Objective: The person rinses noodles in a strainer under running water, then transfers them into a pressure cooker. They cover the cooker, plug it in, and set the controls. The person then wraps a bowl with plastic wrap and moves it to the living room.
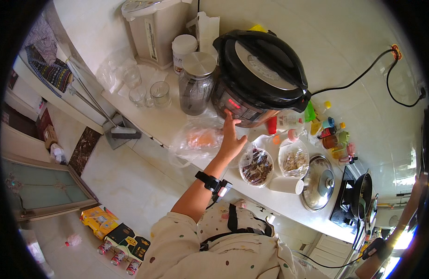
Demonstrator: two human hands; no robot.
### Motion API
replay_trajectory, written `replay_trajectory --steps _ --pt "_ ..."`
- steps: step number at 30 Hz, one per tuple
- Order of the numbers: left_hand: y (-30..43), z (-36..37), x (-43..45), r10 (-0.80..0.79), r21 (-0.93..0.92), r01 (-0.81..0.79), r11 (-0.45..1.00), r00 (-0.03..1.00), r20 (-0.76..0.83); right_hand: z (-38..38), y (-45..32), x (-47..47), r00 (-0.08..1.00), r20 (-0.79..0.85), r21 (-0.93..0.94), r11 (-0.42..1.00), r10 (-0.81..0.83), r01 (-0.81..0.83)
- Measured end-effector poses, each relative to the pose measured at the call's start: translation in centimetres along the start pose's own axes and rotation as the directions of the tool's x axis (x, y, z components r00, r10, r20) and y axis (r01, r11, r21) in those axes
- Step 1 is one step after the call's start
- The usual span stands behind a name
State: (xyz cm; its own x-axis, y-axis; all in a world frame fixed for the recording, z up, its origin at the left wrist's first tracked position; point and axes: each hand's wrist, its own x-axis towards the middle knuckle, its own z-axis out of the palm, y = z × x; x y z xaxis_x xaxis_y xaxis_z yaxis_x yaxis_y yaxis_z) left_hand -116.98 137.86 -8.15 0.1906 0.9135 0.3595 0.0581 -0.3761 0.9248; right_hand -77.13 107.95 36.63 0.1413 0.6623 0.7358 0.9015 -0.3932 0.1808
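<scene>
My left hand [231, 137] reaches up to a black electric pressure cooker [259, 76], its index fingertip at the control panel [235, 108]. Red digits glow just above that finger. The other fingers are spread and hold nothing. The cooker's lid is on. Below the wrist lies a clear plastic bag [197, 137] with something orange inside. To the right of my hand sit a bowl of dark food [256, 166] and a container of pale food [294, 160], both under plastic film. My right hand [422, 183] is at the far right rim, too blurred to read.
A glass pitcher [197, 85], glass mugs [160, 94] and a water dispenser [157, 35] stand left of the cooker. Rightward are a white cup [287, 185], pot lid [318, 183], several bottles [334, 141] and a wok [362, 195] on the stove. A power cord [354, 82] crosses the wall.
</scene>
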Motion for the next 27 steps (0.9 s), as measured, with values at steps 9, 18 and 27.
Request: replay_trajectory --steps 9,18,27 --pt "-0.2 -0.7 -0.1 0.008 -0.067 -0.007 0.998 1.000 0.016 -1.7 -2.4 0.0 0.998 0.059 -0.019 0.999 0.035 -0.034" --pt "-0.4 -1.4 -0.4 -0.018 -0.184 0.021 0.983 1.000 0.018 -1.8 -6.6 1.8 0.995 0.103 0.068 0.998 -0.012 0.005" --pt "-0.9 -2.7 -0.4 -0.123 -0.231 0.111 0.967 0.992 -0.037 -1.8 -9.3 3.1 0.986 0.153 -0.011 0.998 -0.061 0.064"
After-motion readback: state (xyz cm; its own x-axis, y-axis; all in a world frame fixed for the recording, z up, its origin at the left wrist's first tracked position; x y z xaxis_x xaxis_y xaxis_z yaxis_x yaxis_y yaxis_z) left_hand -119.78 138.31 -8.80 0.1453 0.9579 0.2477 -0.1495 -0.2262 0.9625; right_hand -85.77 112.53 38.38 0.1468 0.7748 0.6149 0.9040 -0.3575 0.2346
